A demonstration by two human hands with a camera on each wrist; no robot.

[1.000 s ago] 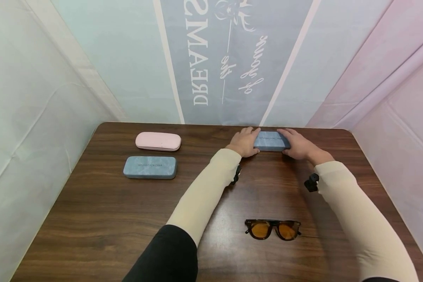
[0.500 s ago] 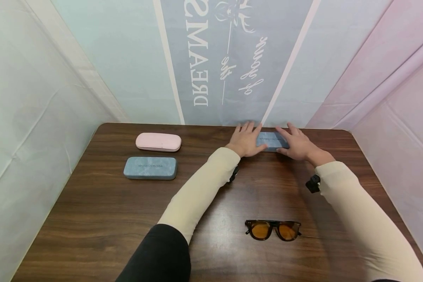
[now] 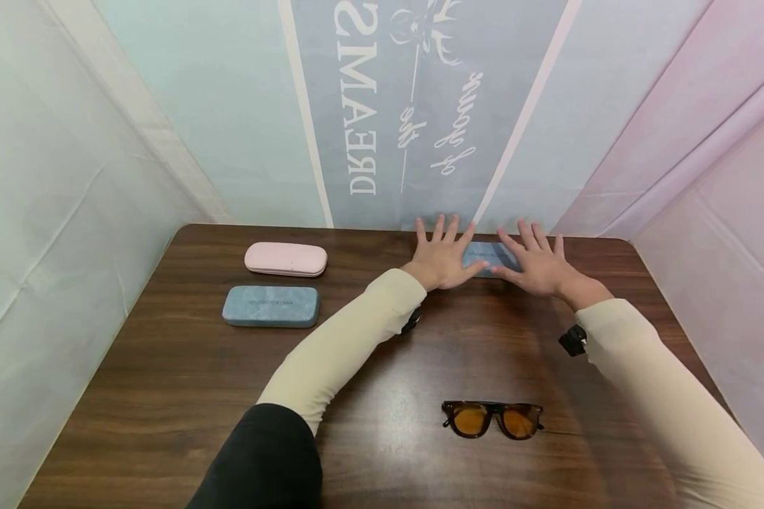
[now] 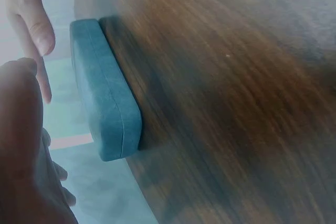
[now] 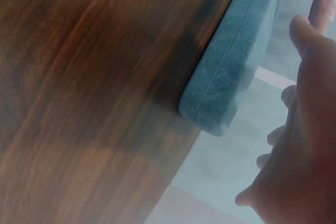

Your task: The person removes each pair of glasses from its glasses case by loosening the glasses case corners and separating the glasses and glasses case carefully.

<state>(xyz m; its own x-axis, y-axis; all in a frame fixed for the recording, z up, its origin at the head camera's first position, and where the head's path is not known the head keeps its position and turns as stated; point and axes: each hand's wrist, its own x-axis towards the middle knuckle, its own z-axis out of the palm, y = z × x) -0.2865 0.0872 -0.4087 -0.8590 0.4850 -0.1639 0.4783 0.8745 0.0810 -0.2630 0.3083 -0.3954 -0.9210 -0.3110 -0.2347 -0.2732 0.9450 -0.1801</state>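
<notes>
- Table [image 3: 165,396]: brown wood, carries everything we list; the far edge runs along the backdrop [image 3: 242,113].
- Left hand [image 3: 444,258]: free, fingers splayed, gripping nothing. We see it over the left end of the far blue case, apart from it in the wrist view.
- Right hand [image 3: 537,265]: same state, mirrored at the right end; thumb close to the other thumb.
- Far blue case [image 3: 490,256]: right of centre, just inside the far edge, lying flat and closed. Our read: a two-handed set-down or pick-up, can't tell which. Either way we'd work both ends evenly and keep thumbs from catching the near side, else it could twist or skid toward the edge. Long axis runs left-right, roughly parallel to that edge; short ends face the hands, lid up, one long side toward us. Lid print too blurred for us to read.
- Left blue case [image 3: 270,306]: long axis also left-right, well apart.
- Pink case [image 3: 285,259]: just behind it.
- Sunglasses [image 3: 492,419]: nearest us, amber lenses.
</notes>
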